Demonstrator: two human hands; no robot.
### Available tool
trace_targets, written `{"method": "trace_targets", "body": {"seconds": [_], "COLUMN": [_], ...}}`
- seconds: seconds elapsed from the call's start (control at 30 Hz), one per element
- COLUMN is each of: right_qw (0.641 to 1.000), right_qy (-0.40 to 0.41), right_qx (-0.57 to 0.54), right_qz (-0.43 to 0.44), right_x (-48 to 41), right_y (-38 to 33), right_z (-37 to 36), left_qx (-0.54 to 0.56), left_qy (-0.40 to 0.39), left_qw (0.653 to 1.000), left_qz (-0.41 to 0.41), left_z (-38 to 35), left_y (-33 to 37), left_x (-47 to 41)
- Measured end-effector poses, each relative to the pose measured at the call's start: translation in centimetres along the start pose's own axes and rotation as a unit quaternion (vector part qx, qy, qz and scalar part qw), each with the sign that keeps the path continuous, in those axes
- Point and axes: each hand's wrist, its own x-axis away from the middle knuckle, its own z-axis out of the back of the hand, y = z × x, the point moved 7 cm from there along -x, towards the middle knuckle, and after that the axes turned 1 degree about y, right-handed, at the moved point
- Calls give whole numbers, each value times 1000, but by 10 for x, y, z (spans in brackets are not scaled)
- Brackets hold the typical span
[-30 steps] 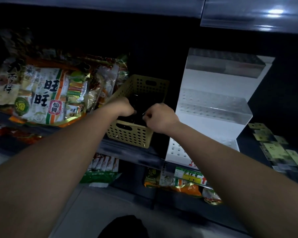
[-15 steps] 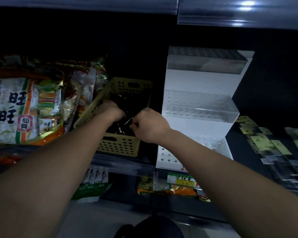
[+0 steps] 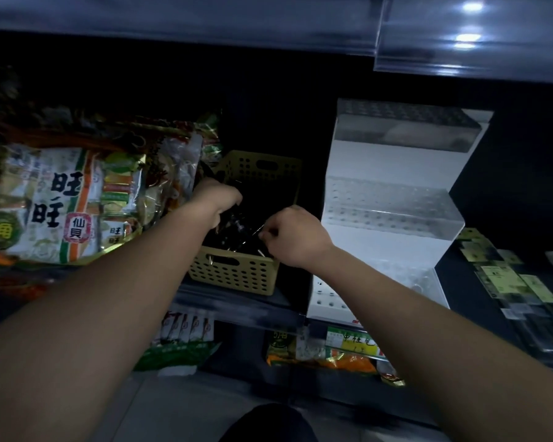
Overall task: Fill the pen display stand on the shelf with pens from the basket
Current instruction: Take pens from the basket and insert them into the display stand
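Yellow perforated basket (image 3: 233, 272) sits on the shelf (image 3: 230, 309), with the white pen display stand (image 3: 380, 244) at its 3 o'clock, tiers bare. Since a second ago the right hand (image 3: 292, 239) has drawn apart from the left and pinches a slim dark pen (image 3: 255, 232). The left hand (image 3: 217, 199) curls among the pens; I cannot tell its grip. Filling looks about to begin.

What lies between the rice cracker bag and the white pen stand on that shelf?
In the head view, the yellow basket of dark pens; left hand reaches into it, right hand pinches a pen.
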Motion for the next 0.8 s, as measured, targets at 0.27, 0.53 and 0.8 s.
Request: {"method": "trace_targets", "body": {"seconds": [0.27, 0.53, 0.8], "right_qw": [987, 884, 614], "right_qy": [64, 89, 14], "right_qx": [-141, -432, -720], "right_qz": [-52, -152, -324], "right_x": [-6, -14, -9], "right_y": [-11, -23, -28], "right_z": [10, -1, -21], "left_qx": [176, 376, 526], "left_qy": [19, -39, 20], "left_qw": [984, 925, 850], "left_qz": [-4, 25, -20], "left_z": [20, 17, 31], "left_y": [3, 9, 36], "left_x": [10, 15, 18]}}
